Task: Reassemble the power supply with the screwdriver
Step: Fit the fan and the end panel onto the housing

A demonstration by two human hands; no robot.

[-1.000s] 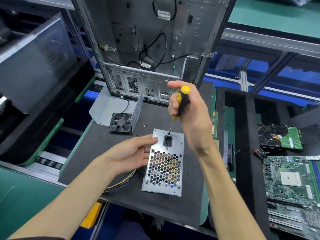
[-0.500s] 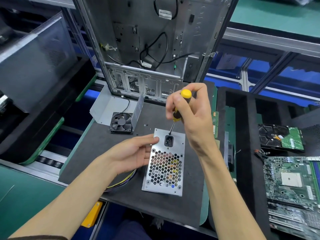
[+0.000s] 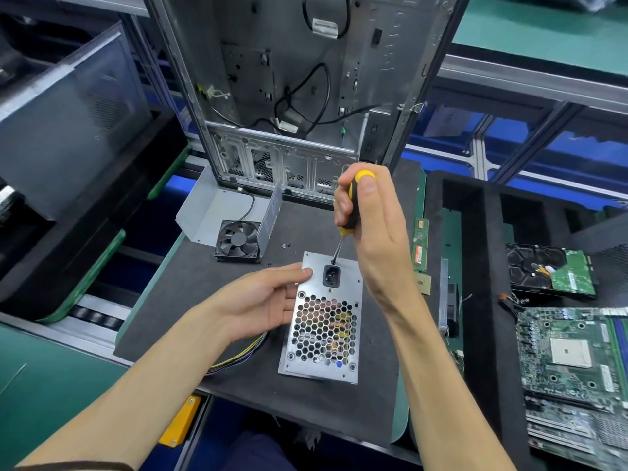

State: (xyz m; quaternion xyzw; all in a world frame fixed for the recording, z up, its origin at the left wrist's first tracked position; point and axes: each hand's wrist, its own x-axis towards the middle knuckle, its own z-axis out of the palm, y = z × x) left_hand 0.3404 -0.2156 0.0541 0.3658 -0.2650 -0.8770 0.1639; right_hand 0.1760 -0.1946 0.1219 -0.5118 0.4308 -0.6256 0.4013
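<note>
Two bare forearms reach in from the near edge, uncovered to the wrists. The left hand (image 3: 261, 302) and the right hand (image 3: 372, 229) wear no gloves, rings or watch. At the near left corner a thin dark sleeve edge (image 3: 78, 465) crosses the left arm.

Your right hand (image 3: 370, 229) has rolled the screwdriver (image 3: 350, 207) handle between thumb and fingers (image 3: 341, 198), and its yellow cap now sits against your thumb tip.
</note>
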